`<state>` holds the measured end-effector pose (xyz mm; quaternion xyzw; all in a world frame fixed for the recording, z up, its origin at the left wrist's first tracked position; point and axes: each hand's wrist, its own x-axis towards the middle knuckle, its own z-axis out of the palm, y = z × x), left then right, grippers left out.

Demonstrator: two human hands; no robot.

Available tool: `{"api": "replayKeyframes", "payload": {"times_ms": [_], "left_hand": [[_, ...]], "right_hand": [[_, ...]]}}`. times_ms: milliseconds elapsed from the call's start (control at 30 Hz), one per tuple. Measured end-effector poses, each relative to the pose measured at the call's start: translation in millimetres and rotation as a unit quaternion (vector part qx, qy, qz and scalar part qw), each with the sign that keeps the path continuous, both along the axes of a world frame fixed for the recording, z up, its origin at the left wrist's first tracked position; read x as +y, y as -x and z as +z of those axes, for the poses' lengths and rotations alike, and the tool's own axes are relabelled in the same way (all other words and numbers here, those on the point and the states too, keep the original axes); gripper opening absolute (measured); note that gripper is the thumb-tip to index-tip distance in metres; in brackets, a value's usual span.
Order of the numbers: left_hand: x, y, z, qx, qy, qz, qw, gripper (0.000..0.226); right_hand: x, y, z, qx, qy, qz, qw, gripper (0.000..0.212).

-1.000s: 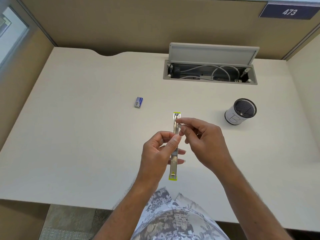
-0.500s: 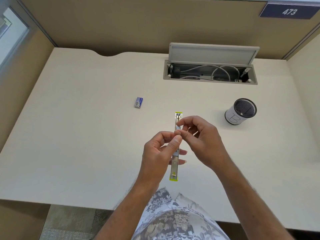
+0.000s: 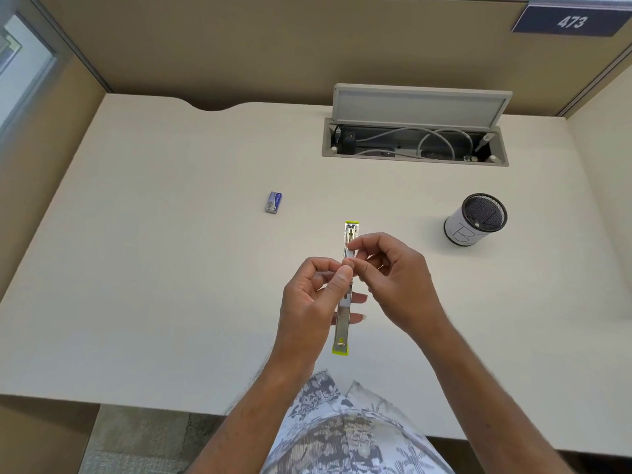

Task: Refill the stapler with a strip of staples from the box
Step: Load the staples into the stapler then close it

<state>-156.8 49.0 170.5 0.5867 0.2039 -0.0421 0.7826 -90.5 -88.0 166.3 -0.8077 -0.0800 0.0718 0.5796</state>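
Note:
The stapler (image 3: 343,323) is swung fully open into one long metal bar with yellow-green ends, held above the desk and pointing away from me. My left hand (image 3: 313,302) grips its middle, thumb on top and fingers underneath. My right hand (image 3: 390,275) pinches a small silvery strip of staples (image 3: 349,253) against the far half of the stapler, over the metal channel. The small blue staple box (image 3: 273,202) lies on the desk to the far left of my hands.
A white cup with a black mesh inside (image 3: 477,218) stands to the right. An open cable hatch (image 3: 415,140) with its lid raised sits at the back of the cream desk (image 3: 136,285). Partition walls close in the back and the sides.
My right hand has drawn slightly nearer along the stapler, its fingertips now meeting my left thumb at the channel. The stapler has barely shifted.

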Motion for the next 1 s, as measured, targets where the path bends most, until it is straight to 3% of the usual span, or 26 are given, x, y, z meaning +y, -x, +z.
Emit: {"api": "replayKeyframes", "payload": {"times_ms": [167, 600, 833, 1000], "left_hand": [[0.5, -0.8, 1.0, 0.004, -0.003, 0.005, 1.000, 0.023], [-0.9, -1.2, 3.0, 0.001, 0.002, 0.009, 1.000, 0.020], [-0.5, -0.2, 0.4, 0.006, 0.003, 0.009, 1.000, 0.022], [-0.7, -0.1, 0.5, 0.000, 0.004, 0.005, 1.000, 0.027]], "right_hand": [[-0.6, 0.7, 2.4, -0.090, 0.070, 0.023, 0.993, 0.016], [4.7, 3.9, -8.8, 0.018, -0.087, -0.024, 0.996, 0.014], [2.7, 6.0, -5.2, -0.059, 0.003, -0.018, 0.998, 0.015], [1.7, 8.4, -1.9, -0.061, 0.047, -0.022, 0.997, 0.014]]}}
